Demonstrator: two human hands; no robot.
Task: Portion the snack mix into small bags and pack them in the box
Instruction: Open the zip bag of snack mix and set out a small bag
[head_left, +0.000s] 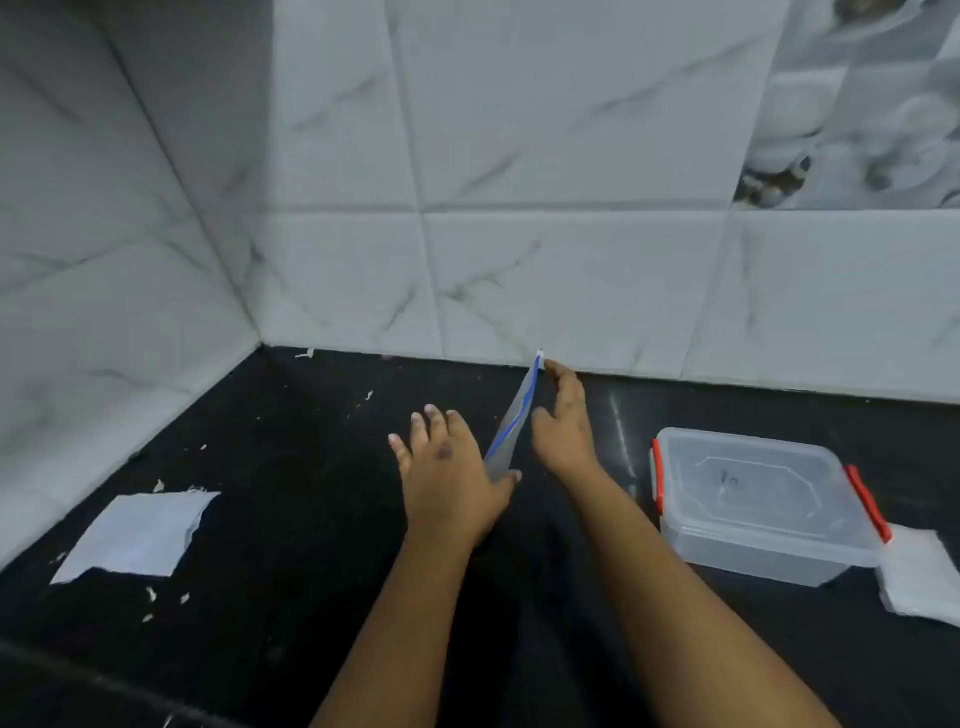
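Observation:
A small clear zip bag (511, 426) with a blue seal line is held edge-on above the black counter (291, 467), slanting up toward the wall. My left hand (452, 473) has its fingers spread, and its thumb holds the bag's lower end. My right hand (566, 421) reaches along the bag's other side, with a fingertip at the top corner and the thumb near the seal line. The bag looks flat. A clear plastic box (763, 504) with red latches and its lid on sits to the right. No snack mix is visible.
A stack of flat clear bags (919, 582) lies right of the box at the frame's edge. A torn white sheet (140, 535) lies on the left, with pale scraps scattered around it. Tiled walls (519, 280) close the counter at the back and left.

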